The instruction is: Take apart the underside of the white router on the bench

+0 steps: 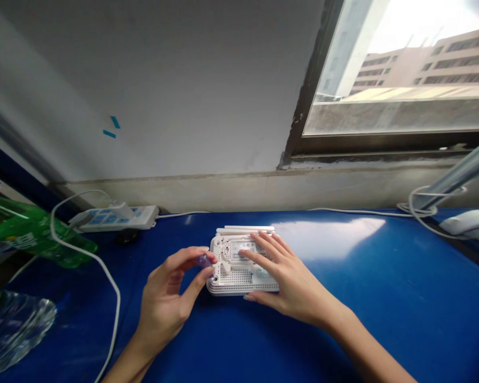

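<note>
Pinching a small bluish translucent piece (204, 260) between thumb and fingertips, the left hand (168, 298) is hovering at the left edge of a white router (239, 266); what the piece is cannot be told at this size. The left wrist is bending upward from the lower frame, palm turning toward the right, fingers curling closed around the piece and just touching or nearly touching the router's corner.

Head view, continued: the right hand (289, 279) is lying flat and open on the router, palm down, fingers spread and pointing leftward across the perforated underside, gripping nothing but pressing the casing against the blue table (383, 298). Its forearm is extending diagonally to the lower right corner. The router is resting underside up near the table's middle, its white antennas (245, 230) folded along the far edge.

Surroundings: a white power strip (115, 218) is lying at the rear left by the wall, a white cable (112, 282) curving forward from it. A green bottle (32, 231) and a clear plastic bottle (14, 327) are lying at the far left. A window (403, 80) is occupying the upper right.
</note>
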